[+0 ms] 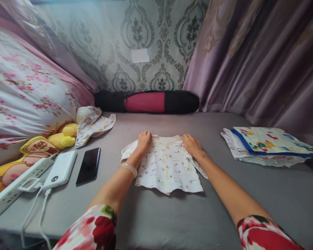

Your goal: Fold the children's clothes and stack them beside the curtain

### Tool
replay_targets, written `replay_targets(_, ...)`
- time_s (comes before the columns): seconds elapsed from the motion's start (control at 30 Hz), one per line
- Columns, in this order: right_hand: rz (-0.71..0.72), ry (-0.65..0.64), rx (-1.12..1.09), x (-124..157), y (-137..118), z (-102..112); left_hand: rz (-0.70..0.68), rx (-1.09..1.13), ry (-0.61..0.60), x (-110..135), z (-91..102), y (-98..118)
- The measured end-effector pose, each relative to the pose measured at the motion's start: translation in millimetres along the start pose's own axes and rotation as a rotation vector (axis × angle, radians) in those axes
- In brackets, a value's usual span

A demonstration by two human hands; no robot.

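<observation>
A small white baby shirt (167, 165) with tiny coloured prints lies flat on the grey bed sheet (172, 222), its collar pointing away from me. My left hand (144, 141) rests on the shirt's left shoulder with the fingers curled onto the cloth. My right hand (192, 144) lies on the right shoulder, fingers pressed down on the fabric. Both forearms reach out over the sheet; a pale bangle sits on my left wrist.
A stack of folded printed cloths (268, 146) lies at the right. At the left are a black phone (89, 165), a white power bank (60, 170) with cable, a power strip (13, 187), a yellow plush toy (64, 136) and another baby garment (92, 125). A black-and-pink bolster (146, 101) lies against the wall.
</observation>
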State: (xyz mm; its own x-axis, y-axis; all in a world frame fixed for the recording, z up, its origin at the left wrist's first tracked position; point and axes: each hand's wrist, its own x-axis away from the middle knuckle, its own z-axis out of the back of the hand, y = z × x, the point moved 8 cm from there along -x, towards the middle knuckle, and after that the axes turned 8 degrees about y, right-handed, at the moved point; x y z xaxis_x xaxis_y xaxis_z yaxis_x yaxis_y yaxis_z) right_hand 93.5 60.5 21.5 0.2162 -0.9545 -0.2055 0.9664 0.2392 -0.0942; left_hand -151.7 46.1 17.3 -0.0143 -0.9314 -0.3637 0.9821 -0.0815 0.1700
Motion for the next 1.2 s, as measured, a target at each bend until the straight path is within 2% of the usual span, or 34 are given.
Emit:
replay_targets(0.13, 0.084, -0.05, -0.015, -12, -4, -2, 0.056, 0.002, -0.112, -5, -9.4, -7)
replay_targets(0.33, 0.096, -0.126, -0.068, -29, -13, -14, 0.025, 0.06, -0.196, -18, -17.2, 8)
replay_targets(0.47, 0.087, -0.082, -0.1, -25, -15, -18, -0.013, 0.061, -0.164, -17, -18.3, 12)
replay_targets(0.63, 0.119, 0.03, -0.055, -29, -16, -13, -0.078, -0.015, 0.009, -22, -7.7, 15)
replay_targets(0.73, 0.143, 0.066, 0.008, -42, -17, -9, -0.093, -0.078, 0.063, -32, -4.6, 15)
replay_targets(0.9, 0.187, 0.076, 0.081, -63, -19, -8, -0.125, -0.11, 0.068, -51, -8.5, 15)
replay_targets(1.07, 0.209, 0.076, 0.072, -71, -18, -14, -0.138, -0.123, 0.04, -59, -18.0, 14)
replay_targets(1.13, 0.159, 0.044, -0.024, -75, -13, -19, -0.13, -0.111, 0.005, -59, -21.9, 15)
replay_targets(1.2, 0.044, -0.008, -0.179, -79, -2, -24, -0.07, -0.087, -0.05, -60, -23.8, 11)
